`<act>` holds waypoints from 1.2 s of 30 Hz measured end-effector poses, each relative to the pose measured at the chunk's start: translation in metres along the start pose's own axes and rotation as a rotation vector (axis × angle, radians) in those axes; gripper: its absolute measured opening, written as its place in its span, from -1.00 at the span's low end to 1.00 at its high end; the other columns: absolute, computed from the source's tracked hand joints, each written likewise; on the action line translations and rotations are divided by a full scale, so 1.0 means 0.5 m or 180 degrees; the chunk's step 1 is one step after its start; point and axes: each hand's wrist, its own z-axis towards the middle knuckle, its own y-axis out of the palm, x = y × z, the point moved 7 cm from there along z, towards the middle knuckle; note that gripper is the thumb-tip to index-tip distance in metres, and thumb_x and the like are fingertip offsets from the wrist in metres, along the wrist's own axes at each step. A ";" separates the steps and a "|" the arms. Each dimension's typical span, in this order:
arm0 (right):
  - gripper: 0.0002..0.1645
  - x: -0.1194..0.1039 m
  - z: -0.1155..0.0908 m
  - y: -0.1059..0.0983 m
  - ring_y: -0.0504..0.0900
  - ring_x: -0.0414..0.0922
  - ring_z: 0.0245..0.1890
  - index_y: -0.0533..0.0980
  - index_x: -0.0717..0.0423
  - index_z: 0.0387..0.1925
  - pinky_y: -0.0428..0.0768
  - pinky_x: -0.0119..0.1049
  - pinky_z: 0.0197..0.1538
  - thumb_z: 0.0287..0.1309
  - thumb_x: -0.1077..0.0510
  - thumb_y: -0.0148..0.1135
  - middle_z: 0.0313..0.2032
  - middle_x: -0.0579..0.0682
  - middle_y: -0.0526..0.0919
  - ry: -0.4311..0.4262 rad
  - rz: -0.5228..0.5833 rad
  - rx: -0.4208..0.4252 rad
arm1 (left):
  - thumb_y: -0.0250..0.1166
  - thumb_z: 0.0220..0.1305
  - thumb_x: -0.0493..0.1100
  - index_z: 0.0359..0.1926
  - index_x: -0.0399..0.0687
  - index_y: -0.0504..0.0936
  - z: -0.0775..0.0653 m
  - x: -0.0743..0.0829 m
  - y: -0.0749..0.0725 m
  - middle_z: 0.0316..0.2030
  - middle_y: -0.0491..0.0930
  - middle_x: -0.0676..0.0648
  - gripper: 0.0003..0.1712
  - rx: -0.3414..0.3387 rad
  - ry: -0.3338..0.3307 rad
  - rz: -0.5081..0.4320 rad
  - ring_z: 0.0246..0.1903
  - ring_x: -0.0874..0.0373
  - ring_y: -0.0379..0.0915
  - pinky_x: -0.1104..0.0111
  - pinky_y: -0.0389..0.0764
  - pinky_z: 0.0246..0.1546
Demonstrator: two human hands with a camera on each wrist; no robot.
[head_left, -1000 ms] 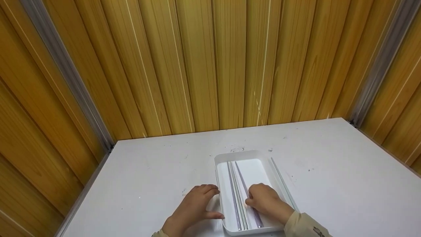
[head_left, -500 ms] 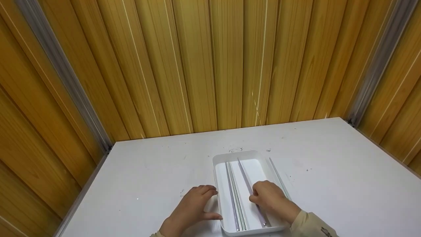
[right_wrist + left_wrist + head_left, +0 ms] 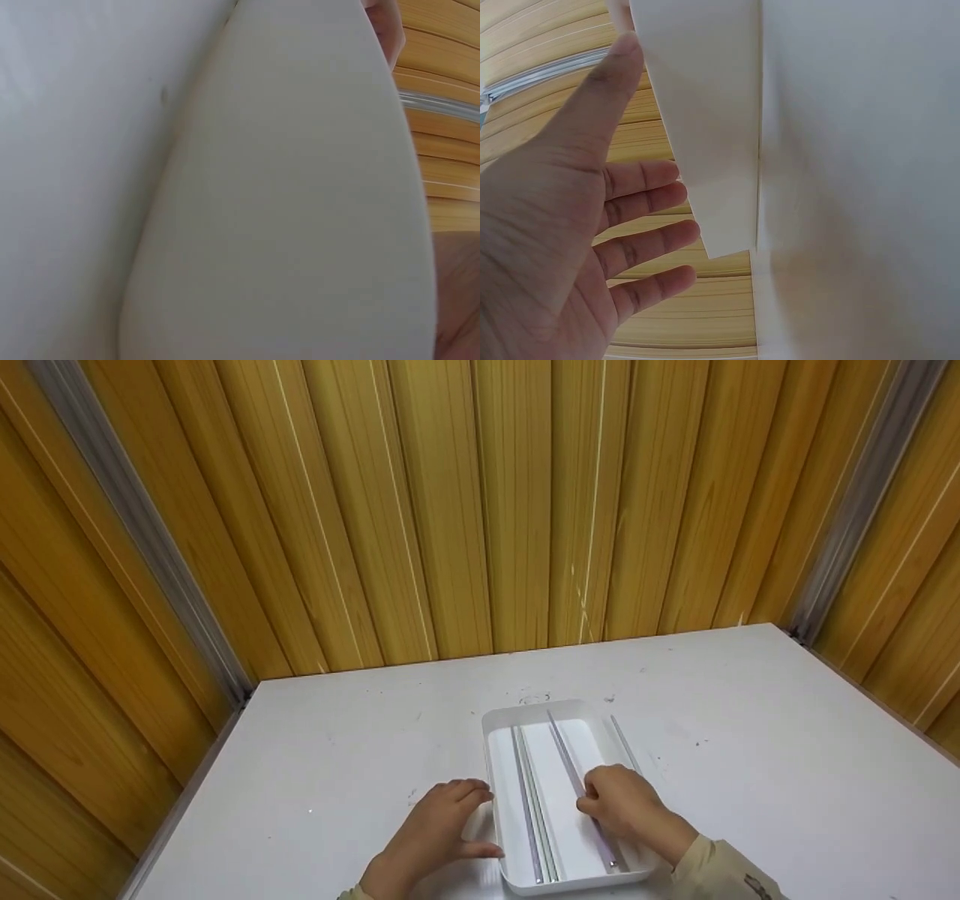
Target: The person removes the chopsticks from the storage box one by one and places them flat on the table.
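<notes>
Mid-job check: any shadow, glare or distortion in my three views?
Head: fairly even light, small glints at the near ends of the sticks; left wrist: soft shadow on the table beside the tray wall; right wrist: that tray's wall looks bowed and featureless, hiding most of the right hand.

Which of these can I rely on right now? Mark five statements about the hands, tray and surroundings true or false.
1. The right hand holds a purple stick. True.
2. The left hand is gripping a stick. False: its fingers are extended beside the left side of the tray, and no stick shows in it.
3. Other sticks lie in the tray, left of the one being held. True.
4. The tray is black. False: it is white.
5. The wall beyond the table is plain white. False: it shows yellow-brown wood-look panels.
</notes>
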 end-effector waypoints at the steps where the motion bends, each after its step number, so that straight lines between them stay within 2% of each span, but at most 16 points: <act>1: -0.66 0.001 0.000 -0.001 0.33 -0.20 -0.62 0.32 0.04 -0.74 0.25 -0.40 -0.54 0.03 0.18 0.22 -0.70 -0.12 0.35 0.0003 -0.0004 0.0006 | 0.31 -0.03 0.40 -0.02 -0.06 0.60 0.000 0.000 0.000 -0.01 0.61 0.03 -0.25 0.0004 0.0003 0.0001 0.00 0.13 0.54 0.21 0.61 0.00; 9: -0.64 0.011 -0.003 -0.012 0.35 -0.20 -0.62 0.32 0.05 -0.73 0.26 -0.43 -0.56 0.07 0.19 0.23 -0.69 -0.12 0.36 0.0069 0.0021 -0.0008 | 0.32 -0.04 0.41 -0.01 -0.05 0.59 -0.001 -0.002 0.005 -0.01 0.62 0.04 -0.25 -0.0006 -0.0023 -0.0024 0.02 0.12 0.54 0.21 0.61 0.00; 13: -0.65 0.014 -0.004 -0.021 0.33 -0.22 -0.63 0.33 0.05 -0.74 0.23 -0.45 -0.57 0.03 0.21 0.23 -0.70 -0.13 0.36 0.0015 0.0048 0.0081 | 0.31 -0.04 0.42 0.00 -0.05 0.59 0.000 -0.003 0.005 0.00 0.61 0.04 -0.24 -0.0045 -0.0064 -0.0020 0.05 0.12 0.52 0.15 0.62 0.00; 22: -0.69 0.024 -0.007 -0.040 0.30 -0.23 -0.65 0.32 0.03 -0.76 0.18 -0.46 -0.59 -0.03 0.22 0.19 -0.71 -0.15 0.33 -0.0029 0.0090 0.0232 | 0.33 -0.05 0.40 -0.02 -0.07 0.60 0.001 -0.001 0.003 -0.01 0.61 0.03 -0.24 -0.0039 -0.0044 0.0008 0.04 0.12 0.52 0.21 0.62 -0.02; 36: -0.70 0.044 -0.009 -0.062 0.28 -0.23 -0.65 0.33 0.04 -0.74 0.17 -0.47 -0.57 0.01 0.22 0.17 -0.71 -0.15 0.31 -0.0075 0.0120 0.0214 | 0.31 -0.04 0.41 0.01 -0.06 0.60 0.001 -0.002 0.005 0.04 0.59 0.03 -0.23 -0.0128 -0.0105 -0.0028 0.08 0.12 0.50 0.16 0.60 0.03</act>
